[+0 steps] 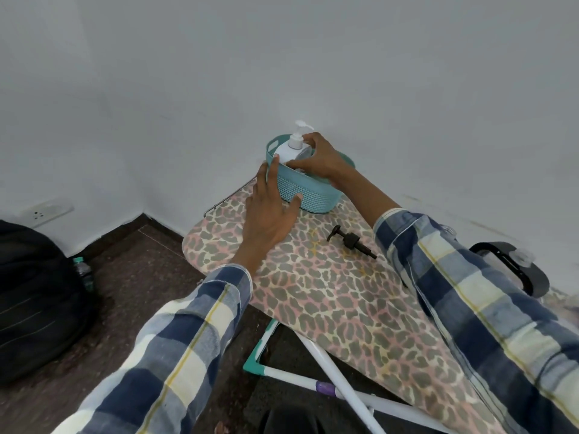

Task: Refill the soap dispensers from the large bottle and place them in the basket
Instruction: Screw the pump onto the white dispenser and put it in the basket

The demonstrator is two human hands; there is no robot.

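Ironing board (329, 296) with a leopard-print cover carries everything. Teal basket (313, 195) sits at its far end, near the wall corner.

Step in hand, by the look of it: seating the white dispenser (286, 151) in the basket. To do it well, the person should lower it straight down until the base meets the basket floor, keep the pump upright, and let go only once it stands on its own. The basket is light and near the board's edge, so bracing it matters.

Left hand (271, 211) is spread flat against the basket's near wall — steadying, not clenched on anything. Right hand (319, 161) reaches inside the basket, its grip wrapped around the dispenser's shoulder just below the pump collar.

Dispenser: white body, white pump head poking above the rim, at the basket's left end, roughly upright. Fill level can't be read — body is opaque.

Dark pump head (351, 241) lies loose on the board, well apart from the basket; its bottle isn't identifiable here.
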